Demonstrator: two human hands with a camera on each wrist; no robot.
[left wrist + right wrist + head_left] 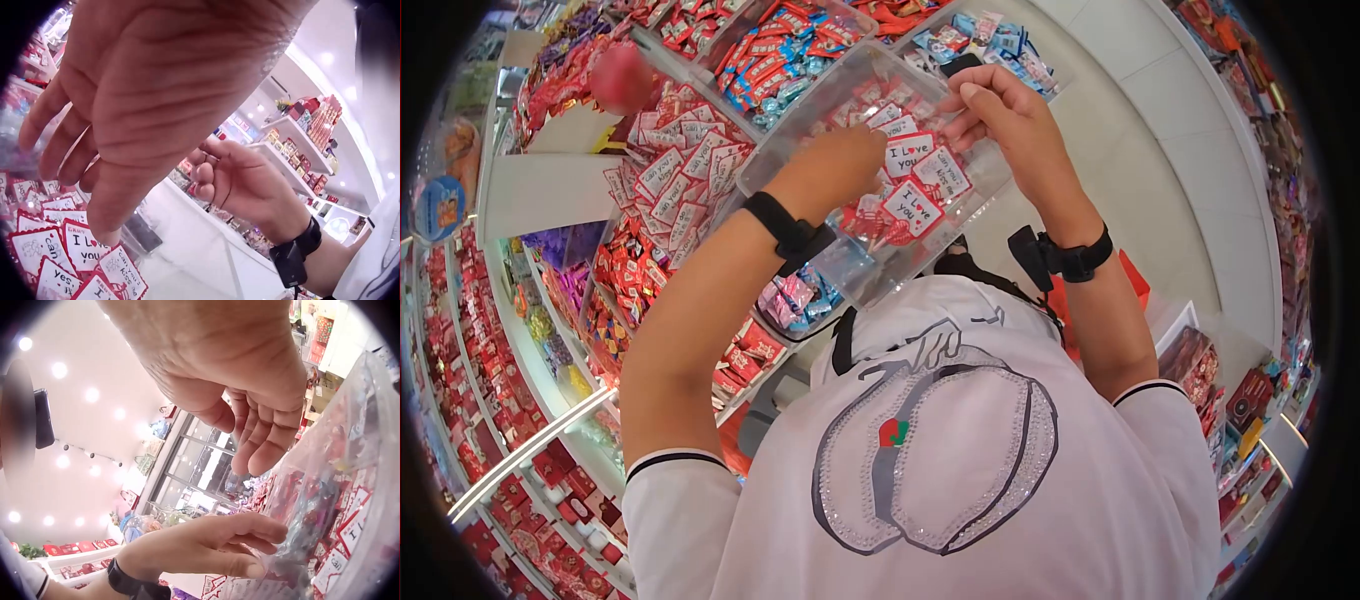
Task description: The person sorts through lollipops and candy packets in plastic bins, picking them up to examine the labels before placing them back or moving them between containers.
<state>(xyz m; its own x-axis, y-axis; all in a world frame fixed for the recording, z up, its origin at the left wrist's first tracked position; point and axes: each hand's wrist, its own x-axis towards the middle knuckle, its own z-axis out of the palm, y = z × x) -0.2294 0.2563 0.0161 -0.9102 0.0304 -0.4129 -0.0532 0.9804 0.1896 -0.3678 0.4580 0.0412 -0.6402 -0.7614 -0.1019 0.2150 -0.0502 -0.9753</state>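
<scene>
A clear plastic bin [755, 180] holds red-edged candy cards [915, 205], some printed "I Love you" or "can you kiss me". Over its left part is my left hand [830, 168], fingers relaxed and nothing visible in them; in the left wrist view its thumb hangs close above the cards [81, 247]. My right hand [1020, 125] hovers at the bin's right side, fingers loosely bent. The right wrist view shows the right hand [237, 369] empty, with the left hand [194, 544] below it, fingers fairly straight. The two hands are apart.
Beside the bin lie more cards [680, 195], blue and red packets [775, 60], and blue-white packets [1000, 50]. A small black object [960, 65] is near the right fingertips. A pale curved counter [1145, 120] runs along the right. Stocked shelves [300, 144] stand beyond.
</scene>
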